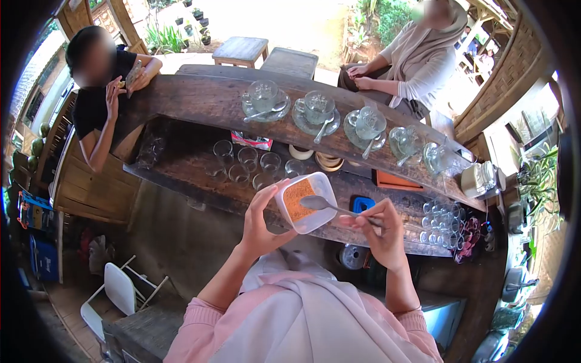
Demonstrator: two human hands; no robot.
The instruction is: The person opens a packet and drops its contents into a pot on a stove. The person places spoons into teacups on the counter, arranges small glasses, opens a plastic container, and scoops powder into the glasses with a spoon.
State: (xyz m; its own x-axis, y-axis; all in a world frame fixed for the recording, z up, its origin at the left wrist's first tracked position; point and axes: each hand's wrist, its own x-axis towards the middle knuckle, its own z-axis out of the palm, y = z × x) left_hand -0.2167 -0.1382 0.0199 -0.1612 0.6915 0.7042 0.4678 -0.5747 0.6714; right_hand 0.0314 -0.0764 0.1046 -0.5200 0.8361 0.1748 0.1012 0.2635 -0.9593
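Note:
My left hand [261,225] is wrapped round a translucent plastic tub [313,225], which is tilted so its inside shows. Orange-brown powder [296,195] lies in the tub. A metal spoon [315,202] is pinched by its handle in my right hand [382,233], with its bowl over the powder. Whether the spoon touches the powder I cannot tell. Beyond the tub, on the lower wooden shelf, stand several clear glasses [247,158]. Along the upper counter run several glass cups [318,107] on saucers, with spoons on them.
The curved wooden counter [200,91] spans the view. A person in black [100,91] leans at its left end; another person [417,60] sits across it. At right are a glass jar [478,179] and many small glasses [442,224]. A white folding chair [119,289] stands lower left.

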